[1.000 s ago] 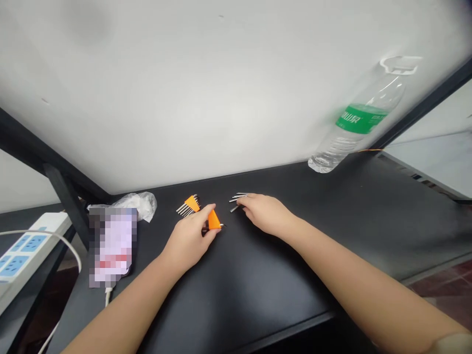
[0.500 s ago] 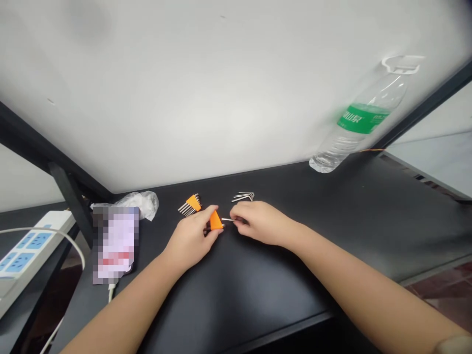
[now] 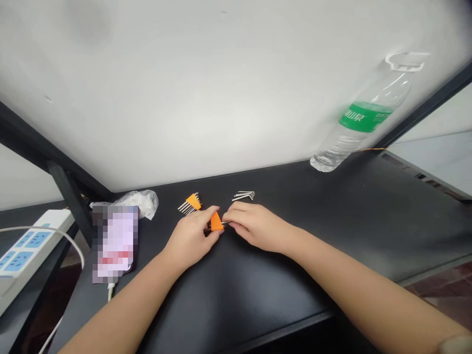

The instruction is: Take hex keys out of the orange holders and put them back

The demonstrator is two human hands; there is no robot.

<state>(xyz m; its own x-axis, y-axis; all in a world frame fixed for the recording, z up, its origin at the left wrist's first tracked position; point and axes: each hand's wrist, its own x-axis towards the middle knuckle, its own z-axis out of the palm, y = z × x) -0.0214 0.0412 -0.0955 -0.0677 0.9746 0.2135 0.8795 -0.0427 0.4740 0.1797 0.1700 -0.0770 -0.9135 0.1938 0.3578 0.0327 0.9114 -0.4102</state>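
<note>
My left hand (image 3: 192, 235) is closed around an orange hex key holder (image 3: 217, 222), thumb below and fingers above. My right hand (image 3: 254, 223) pinches a metal hex key (image 3: 226, 222) against the holder's right side; the fingers cover most of the key, so how far it sits in the holder cannot be seen. Just beyond my left hand lies a second orange holder (image 3: 193, 201) filled with several hex keys. Behind my right hand, several loose L-shaped hex keys (image 3: 244, 195) rest together on the black table (image 3: 236, 295).
A phone (image 3: 116, 246) with a white charging cable lies at left, before a crumpled clear plastic bag (image 3: 145, 202). Farther left is a white power strip (image 3: 33, 246). A large clear bottle (image 3: 363, 118) with a green label stands by the wall at right.
My right hand has moved left, bringing the hex key up to the holder, and less of the key shows now. The left hand has stayed in place.
</note>
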